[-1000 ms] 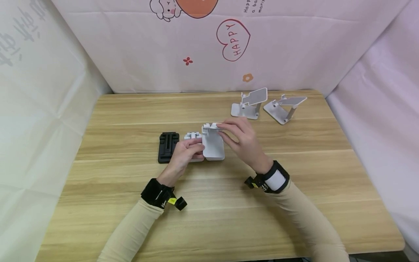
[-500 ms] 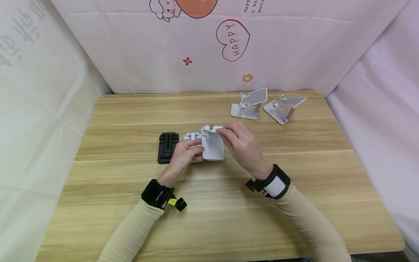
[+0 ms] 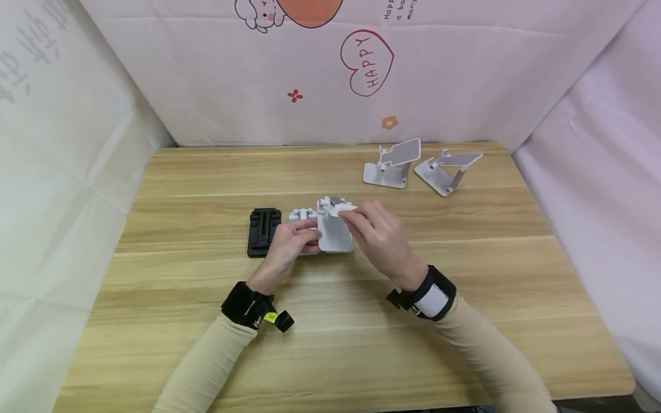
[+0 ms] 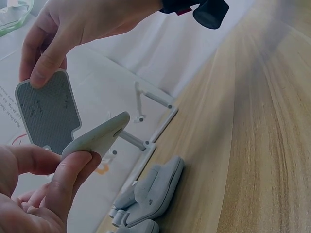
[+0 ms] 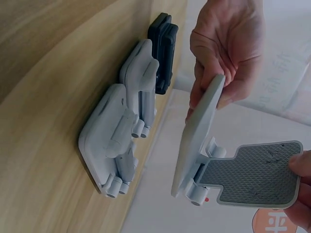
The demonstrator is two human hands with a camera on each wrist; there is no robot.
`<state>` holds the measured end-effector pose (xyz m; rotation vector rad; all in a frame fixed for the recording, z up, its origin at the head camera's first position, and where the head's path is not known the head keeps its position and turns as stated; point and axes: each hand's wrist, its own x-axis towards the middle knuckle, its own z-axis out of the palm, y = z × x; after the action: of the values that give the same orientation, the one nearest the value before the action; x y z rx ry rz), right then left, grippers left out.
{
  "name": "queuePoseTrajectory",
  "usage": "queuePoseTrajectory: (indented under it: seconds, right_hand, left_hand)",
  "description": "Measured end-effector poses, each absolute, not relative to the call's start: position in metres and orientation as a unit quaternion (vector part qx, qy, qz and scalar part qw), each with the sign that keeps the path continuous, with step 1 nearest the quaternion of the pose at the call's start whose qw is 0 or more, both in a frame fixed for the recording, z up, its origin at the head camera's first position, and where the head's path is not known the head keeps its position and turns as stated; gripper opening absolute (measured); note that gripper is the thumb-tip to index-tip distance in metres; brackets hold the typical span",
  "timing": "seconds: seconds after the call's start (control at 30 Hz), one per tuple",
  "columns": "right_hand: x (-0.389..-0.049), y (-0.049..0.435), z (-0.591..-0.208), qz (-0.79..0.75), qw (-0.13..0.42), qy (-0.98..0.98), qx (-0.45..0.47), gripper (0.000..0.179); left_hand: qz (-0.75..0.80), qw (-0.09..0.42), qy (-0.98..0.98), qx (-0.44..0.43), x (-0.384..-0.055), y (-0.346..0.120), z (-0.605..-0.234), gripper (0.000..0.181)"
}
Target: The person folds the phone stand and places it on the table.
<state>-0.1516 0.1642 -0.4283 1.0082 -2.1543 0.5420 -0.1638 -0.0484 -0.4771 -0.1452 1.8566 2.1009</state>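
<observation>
Compared with half a second ago, the right hand (image 3: 384,244) has drawn the padded plate (image 5: 262,174) of the white phone stand (image 3: 335,235) down and toward the person; the plate now juts out from the base at its hinge. That suggests the stand is partway unfolded. The left hand (image 3: 289,244) pinches the base by one edge, while the right pinches the plate's outer end, so the hands are apart with the stand between them, held clear of the table (image 3: 181,315).

On the wood-grain table lie two folded white stands, one (image 5: 104,138) beside the other (image 5: 138,73), then a folded black stand (image 3: 264,232). Near the far edge, two stands stand opened, one (image 3: 403,154) left of the other (image 3: 436,178). Pale cloth (image 3: 232,86), printed with a heart and flowers, hangs behind.
</observation>
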Motion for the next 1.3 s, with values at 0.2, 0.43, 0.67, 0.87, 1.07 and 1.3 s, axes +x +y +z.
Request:
queuePoseTrajectory:
  seconds: [0.2, 0.43, 0.67, 0.87, 1.07, 1.3]
  right_hand:
    - [-0.148, 0.163, -0.432, 0.207, 0.352, -0.827, 0.386, 0.022]
    - [-0.143, 0.161, -0.439, 0.194, 0.350, -0.832, 0.385, 0.024]
    - [-0.138, 0.159, -0.448, 0.194, 0.342, -0.831, 0.394, 0.026]
    - [-0.137, 0.157, -0.458, 0.178, 0.337, -0.834, 0.400, 0.022]
    - [-0.133, 0.156, -0.469, 0.162, 0.338, -0.832, 0.408, 0.028]
    - [-0.131, 0.152, -0.476, 0.140, 0.343, -0.836, 0.404, 0.028]
  left_hand:
    - [0.735, 0.165, 0.655, -0.058, -0.164, -0.049, -0.475, 0.038]
    - [0.737, 0.166, 0.653, -0.054, -0.164, -0.048, -0.474, 0.039]
    - [0.747, 0.170, 0.641, -0.055, -0.165, -0.051, -0.473, 0.040]
    - [0.746, 0.171, 0.641, -0.056, -0.165, -0.051, -0.473, 0.041]
    - [0.751, 0.174, 0.634, -0.062, -0.166, -0.051, -0.474, 0.039]
    - [0.755, 0.176, 0.629, -0.061, -0.166, -0.050, -0.475, 0.038]
